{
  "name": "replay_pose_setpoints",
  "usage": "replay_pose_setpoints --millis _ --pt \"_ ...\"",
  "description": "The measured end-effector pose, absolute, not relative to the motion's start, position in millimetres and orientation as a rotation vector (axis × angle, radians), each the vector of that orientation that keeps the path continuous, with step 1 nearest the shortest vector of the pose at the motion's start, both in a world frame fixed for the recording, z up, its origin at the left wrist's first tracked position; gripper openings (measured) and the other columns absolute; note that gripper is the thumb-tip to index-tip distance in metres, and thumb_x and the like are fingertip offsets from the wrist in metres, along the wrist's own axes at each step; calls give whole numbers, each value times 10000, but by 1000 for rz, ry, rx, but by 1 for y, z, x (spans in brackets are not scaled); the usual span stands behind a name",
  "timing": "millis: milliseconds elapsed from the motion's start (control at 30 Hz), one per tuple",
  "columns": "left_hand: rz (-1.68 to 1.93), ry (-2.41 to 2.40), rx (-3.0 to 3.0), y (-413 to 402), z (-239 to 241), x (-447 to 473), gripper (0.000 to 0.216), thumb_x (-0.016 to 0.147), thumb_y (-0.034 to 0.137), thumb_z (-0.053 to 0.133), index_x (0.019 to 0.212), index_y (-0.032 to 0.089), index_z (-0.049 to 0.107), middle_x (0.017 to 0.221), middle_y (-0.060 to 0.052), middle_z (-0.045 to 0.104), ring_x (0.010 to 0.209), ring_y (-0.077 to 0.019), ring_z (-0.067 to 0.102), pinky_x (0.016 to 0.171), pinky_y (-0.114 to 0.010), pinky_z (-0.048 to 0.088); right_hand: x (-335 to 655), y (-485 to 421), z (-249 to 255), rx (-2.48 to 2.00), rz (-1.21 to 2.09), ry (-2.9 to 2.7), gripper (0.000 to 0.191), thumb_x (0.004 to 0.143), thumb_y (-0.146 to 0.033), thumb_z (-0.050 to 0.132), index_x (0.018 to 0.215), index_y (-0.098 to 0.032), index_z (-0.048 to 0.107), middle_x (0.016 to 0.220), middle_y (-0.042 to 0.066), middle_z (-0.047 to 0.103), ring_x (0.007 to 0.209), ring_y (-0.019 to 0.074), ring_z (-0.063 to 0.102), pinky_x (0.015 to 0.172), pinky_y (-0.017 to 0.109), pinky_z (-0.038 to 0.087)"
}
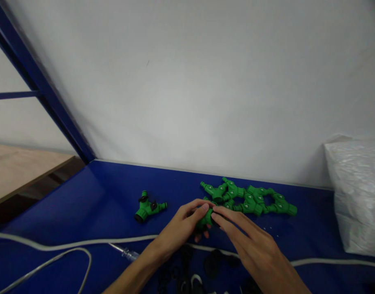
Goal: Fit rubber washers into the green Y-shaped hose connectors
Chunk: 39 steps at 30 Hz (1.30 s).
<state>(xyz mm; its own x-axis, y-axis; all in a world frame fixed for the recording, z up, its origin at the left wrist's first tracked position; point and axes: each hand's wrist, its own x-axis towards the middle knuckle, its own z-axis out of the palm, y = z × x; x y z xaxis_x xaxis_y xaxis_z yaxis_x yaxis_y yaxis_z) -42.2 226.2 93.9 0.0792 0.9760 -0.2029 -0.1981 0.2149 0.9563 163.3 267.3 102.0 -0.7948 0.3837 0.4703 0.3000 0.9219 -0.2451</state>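
My left hand (pixel 187 218) is wrapped round a green plastic Y-shaped hose splitter (pixel 202 222), with the thumb on top. The fingertips of my right hand (pixel 247 237) close on the dark end of the same splitter; any small part between them is hidden. To the left, a finished-looking green hose splitter (pixel 149 208) with black valve levers lies by itself. Just behind my hands is a group of green splitter bodies (pixel 251 200), their levers not seen. Loose black parts (pixel 213 263) lie below my hands, in dim light.
A pale cable (pixel 52 247) crosses the blue table (pixel 107 196), passing beneath my hands. A screwdriver (pixel 129 254) with a clear handle lies beside my left forearm. At the right stands a white plastic bag (pixel 358 200). Behind is a white wall, with a blue frame (pixel 52 98) at left.
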Motion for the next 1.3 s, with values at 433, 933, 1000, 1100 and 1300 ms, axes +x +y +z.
replay_pose_setpoints --millis 433,933,1000,1100,1300 --pt "1120 1025 855 225 102 -53 443 912 566 599 1110 181 687 777 -6 624 537 -76 556 411 -155 277 124 261 124 -549 184 -2279 268 1063 -319 451 1212 -194 634 1081 98 709 978 207 744 862 300 641" --pt "1160 997 851 227 103 -57 427 888 556 632 1080 176 669 710 10 590 555 -87 568 429 -161 235 135 282 132 -349 70 -2626 584 907 64 446 1421 -174 585 1417 86 643 1279 199 623 1052 341 562" --pt "1159 999 866 227 102 -57 453 894 559 622 1127 174 668 708 7 595 547 -86 563 428 -165 234 136 281 130 -371 24 -2633 628 892 65 482 1463 -188 542 1435 88 628 1282 214 622 1057 365 564" --pt "1164 1003 883 227 101 -57 473 899 561 620 1174 179 665 737 3 604 547 -79 556 432 -166 234 131 278 132 -423 -89 -2627 415 937 -31 558 1316 -159 666 1298 116 716 1134 256 710 929 383 633" --pt "1130 1020 910 225 104 -56 464 914 558 604 1197 195 669 727 16 588 572 -87 566 452 -167 264 124 270 149 -552 -290 -2598 345 1050 -307 484 907 -187 773 830 104 773 702 265 741 664 432 614"
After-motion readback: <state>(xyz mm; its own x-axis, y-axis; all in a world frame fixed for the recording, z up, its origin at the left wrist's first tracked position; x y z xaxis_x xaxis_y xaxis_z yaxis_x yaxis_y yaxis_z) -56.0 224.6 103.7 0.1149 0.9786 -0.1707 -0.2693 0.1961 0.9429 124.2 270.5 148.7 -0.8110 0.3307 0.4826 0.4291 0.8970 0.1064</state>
